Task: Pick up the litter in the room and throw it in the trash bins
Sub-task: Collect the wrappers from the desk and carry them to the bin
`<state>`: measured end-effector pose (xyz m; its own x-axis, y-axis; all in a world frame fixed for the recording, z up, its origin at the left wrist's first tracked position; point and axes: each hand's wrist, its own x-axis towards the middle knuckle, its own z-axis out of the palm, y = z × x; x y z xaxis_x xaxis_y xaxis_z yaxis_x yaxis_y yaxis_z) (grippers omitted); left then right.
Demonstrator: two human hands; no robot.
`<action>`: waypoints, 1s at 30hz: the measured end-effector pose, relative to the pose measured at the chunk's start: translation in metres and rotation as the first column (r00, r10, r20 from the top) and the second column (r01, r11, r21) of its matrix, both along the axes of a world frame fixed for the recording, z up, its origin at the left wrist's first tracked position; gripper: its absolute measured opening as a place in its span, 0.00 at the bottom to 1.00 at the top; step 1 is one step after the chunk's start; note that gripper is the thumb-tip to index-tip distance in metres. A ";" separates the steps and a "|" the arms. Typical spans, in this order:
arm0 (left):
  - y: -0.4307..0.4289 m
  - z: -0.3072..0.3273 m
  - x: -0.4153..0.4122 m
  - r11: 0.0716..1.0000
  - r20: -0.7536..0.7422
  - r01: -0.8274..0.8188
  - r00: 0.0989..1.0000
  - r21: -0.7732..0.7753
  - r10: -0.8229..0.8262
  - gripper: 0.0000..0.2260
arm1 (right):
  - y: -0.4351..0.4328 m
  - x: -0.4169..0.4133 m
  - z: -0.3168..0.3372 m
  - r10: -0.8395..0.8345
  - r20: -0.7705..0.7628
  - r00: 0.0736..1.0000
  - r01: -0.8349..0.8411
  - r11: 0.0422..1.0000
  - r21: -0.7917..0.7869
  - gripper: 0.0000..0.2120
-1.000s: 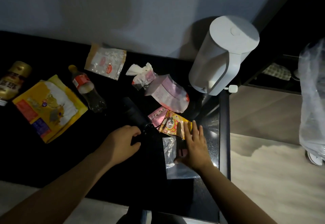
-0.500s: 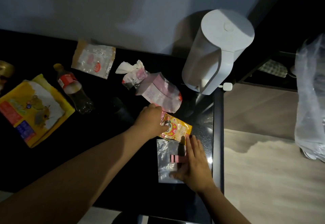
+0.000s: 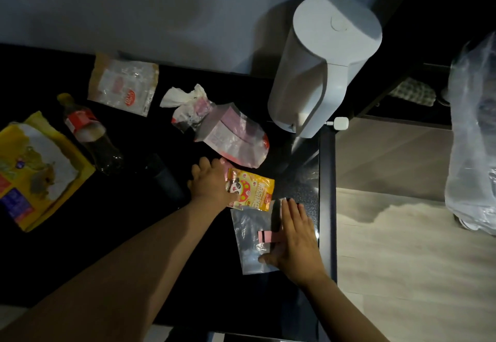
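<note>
Litter lies on a black table. My left hand rests, fingers spread, on the left end of a yellow snack packet with a panda print, the thumb laid across it. Just below that packet my right hand lies flat on the right side of a clear zip bag with a pink label. Behind the hands are a pink and white bag, a crumpled white wrapper, a clear packet with a red logo, a cola bottle on its side and a big yellow bag.
A white kettle stands at the table's back right corner. A dark cylinder lies left of my left hand. A clear plastic bag hangs at the far right over the pale floor. The table's right edge runs beside my right hand.
My left hand moved from the dark cylinder to the right onto the yellow snack packet and spread its fingers. My right hand stayed flat on the clear zip bag.
</note>
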<state>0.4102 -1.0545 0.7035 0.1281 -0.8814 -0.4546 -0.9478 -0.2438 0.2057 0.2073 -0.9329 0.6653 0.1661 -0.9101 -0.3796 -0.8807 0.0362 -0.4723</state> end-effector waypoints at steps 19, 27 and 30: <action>-0.002 0.010 0.085 0.962 -0.215 -0.271 0.941 -0.018 0.261 0.21 | -0.130 0.053 0.011 0.262 -0.034 0.964 -0.265 0.958 -0.113 0.65; -0.011 0.032 0.118 0.923 -0.415 -0.368 0.862 -0.114 0.292 0.24 | -0.154 0.063 -0.003 0.203 -0.027 0.979 -0.205 0.975 -0.088 0.60; -0.037 0.034 0.126 0.931 -0.389 -0.347 0.877 -0.113 0.280 0.26 | -0.148 0.060 -0.006 0.194 -0.035 0.980 -0.197 0.969 -0.150 0.54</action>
